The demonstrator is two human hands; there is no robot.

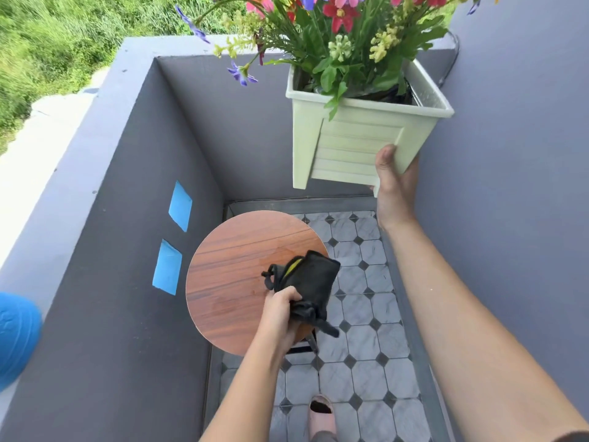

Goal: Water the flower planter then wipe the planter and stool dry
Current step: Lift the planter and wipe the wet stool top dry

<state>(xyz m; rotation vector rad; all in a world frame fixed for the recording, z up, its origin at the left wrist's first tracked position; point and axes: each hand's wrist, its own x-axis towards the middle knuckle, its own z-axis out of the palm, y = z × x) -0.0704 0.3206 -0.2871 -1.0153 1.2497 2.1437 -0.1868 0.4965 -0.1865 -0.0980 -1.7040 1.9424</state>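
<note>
My right hand (395, 183) grips the bottom corner of a pale green square planter (357, 138) and holds it up in the air, tilted, well above the stool. Colourful flowers (334, 23) fill the planter. Below, a round wooden stool top (242, 275) stands on the tiled floor, with faint wet patches on it. My left hand (280, 314) is closed on a bunched black cloth (309, 282) with a yellow edge, which rests over the stool's right side.
Grey balcony walls close in on the left, back and right; two blue tape squares (173, 240) are on the left wall. A blue object (16, 336) sits on the left ledge. My pink slipper (322, 416) stands on the patterned tile floor (366, 346).
</note>
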